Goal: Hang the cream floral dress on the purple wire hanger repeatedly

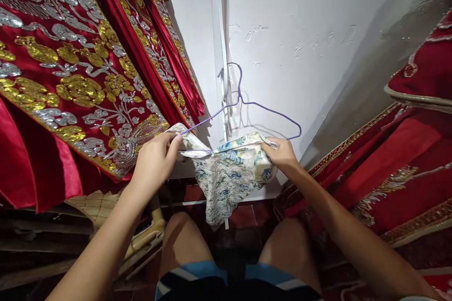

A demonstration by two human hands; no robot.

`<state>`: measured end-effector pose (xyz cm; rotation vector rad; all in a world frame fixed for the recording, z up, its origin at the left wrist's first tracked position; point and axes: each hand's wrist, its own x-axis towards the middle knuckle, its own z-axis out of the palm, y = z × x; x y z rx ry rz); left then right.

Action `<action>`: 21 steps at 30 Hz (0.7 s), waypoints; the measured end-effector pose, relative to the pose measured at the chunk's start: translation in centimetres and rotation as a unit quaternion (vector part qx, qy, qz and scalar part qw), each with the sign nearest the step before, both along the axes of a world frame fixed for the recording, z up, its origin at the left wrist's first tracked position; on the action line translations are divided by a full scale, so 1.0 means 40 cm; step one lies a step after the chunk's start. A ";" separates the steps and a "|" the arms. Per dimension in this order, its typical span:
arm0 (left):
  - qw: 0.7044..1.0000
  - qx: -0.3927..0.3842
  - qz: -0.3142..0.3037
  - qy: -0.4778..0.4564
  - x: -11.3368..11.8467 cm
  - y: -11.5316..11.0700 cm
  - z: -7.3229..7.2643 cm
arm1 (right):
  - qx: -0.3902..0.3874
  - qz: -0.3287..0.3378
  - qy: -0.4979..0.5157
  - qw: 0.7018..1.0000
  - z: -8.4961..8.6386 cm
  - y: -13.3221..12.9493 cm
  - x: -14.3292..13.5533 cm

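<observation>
A purple wire hanger (270,109) hangs in front of the white wall, its hook up by a narrow vertical strip. A white garment with a blue and green floral print (231,174) droops below the hanger, its upper edge spread between both hands. My left hand (157,155) pinches the garment's left end where the hanger's left arm enters the cloth. At the garment's right upper corner, my right hand (280,154) grips the cloth just under the hanger's right end. The hanger's bottom bar is mostly covered by the fabric.
Red cloth with gold and silver sequins (84,89) hangs close on the left. More red embroidered cloth (399,164) lies along the right side. A cream-coloured chair (144,240) is at lower left. The white wall (300,19) stands right behind the hanger.
</observation>
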<state>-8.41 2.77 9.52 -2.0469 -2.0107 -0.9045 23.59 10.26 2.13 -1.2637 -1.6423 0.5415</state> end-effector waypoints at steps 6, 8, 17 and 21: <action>0.999 0.043 0.002 0.004 0.001 0.059 -0.003 | -0.028 -0.021 -0.012 0.999 -0.001 -0.037 -0.027; 0.999 0.005 0.021 0.025 -0.016 0.058 -0.005 | -0.016 -0.029 -0.022 0.999 -0.004 -0.034 -0.023; 1.000 0.029 0.004 -0.005 0.038 0.024 0.063 | -0.025 -0.040 0.009 0.999 -0.031 -0.060 -0.056; 0.984 0.049 -0.098 -0.142 0.084 0.081 0.057 | -0.058 -0.023 0.046 0.997 -0.029 -0.092 -0.080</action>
